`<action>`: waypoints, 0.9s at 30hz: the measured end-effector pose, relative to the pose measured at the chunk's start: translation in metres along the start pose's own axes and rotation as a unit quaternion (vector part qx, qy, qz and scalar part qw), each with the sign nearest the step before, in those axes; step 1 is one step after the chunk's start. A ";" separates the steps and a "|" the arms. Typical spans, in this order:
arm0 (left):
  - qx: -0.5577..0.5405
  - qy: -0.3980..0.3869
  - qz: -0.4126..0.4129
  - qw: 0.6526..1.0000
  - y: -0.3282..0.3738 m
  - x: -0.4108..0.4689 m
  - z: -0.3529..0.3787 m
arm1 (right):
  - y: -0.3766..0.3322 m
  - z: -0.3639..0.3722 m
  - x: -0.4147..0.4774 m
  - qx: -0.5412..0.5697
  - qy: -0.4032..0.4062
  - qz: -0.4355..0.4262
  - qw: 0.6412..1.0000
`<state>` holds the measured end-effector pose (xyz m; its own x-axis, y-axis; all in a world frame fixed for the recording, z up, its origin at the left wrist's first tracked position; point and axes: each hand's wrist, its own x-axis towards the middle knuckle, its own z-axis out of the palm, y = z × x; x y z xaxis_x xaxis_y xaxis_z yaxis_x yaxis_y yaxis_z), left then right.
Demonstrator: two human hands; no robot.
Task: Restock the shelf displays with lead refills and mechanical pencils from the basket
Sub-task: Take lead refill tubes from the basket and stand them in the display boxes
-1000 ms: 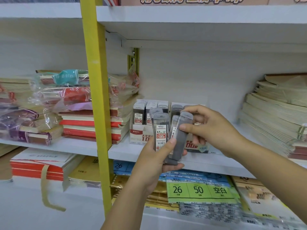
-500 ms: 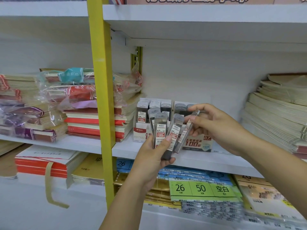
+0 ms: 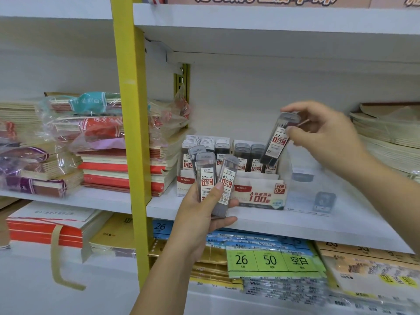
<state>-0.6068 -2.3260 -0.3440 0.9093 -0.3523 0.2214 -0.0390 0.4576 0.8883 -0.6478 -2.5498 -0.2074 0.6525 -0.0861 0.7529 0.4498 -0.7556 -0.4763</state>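
Bare left grip (image 3: 202, 214), bare right grip (image 3: 327, 137), bare forearms (image 3: 163, 276), short plain left thumbnail (image 3: 219, 186)

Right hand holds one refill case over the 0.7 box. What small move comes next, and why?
Probably lower the case into the right end of the 0.7 box: the right hand pinches it tilted, lower end just above that row, label reading 0.7.

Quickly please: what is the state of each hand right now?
Left hand: grips a bunch of lead refill cases.
Right hand: pinches one 0.7 lead refill case over the display box.
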 end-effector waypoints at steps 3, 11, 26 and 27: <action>0.007 0.006 0.001 1.000 0.000 0.001 0.000 | 0.008 -0.001 0.011 -0.150 -0.031 -0.051 0.987; 0.012 0.004 0.008 1.000 -0.002 0.003 0.001 | 0.037 0.015 0.019 -0.229 -0.106 -0.015 0.968; 0.019 -0.004 -0.014 1.000 -0.002 0.001 0.004 | 0.036 0.023 0.024 -0.383 -0.107 -0.002 0.918; 0.020 -0.005 -0.014 1.000 -0.001 0.000 0.004 | 0.036 0.022 0.024 -0.388 -0.110 0.004 0.915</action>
<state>-0.6081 -2.3303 -0.3435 0.9058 -0.3734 0.2002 -0.0304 0.4142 0.9097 -0.6022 -2.5642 -0.2162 0.7992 -0.0251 0.6006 -0.0680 -0.9965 0.0488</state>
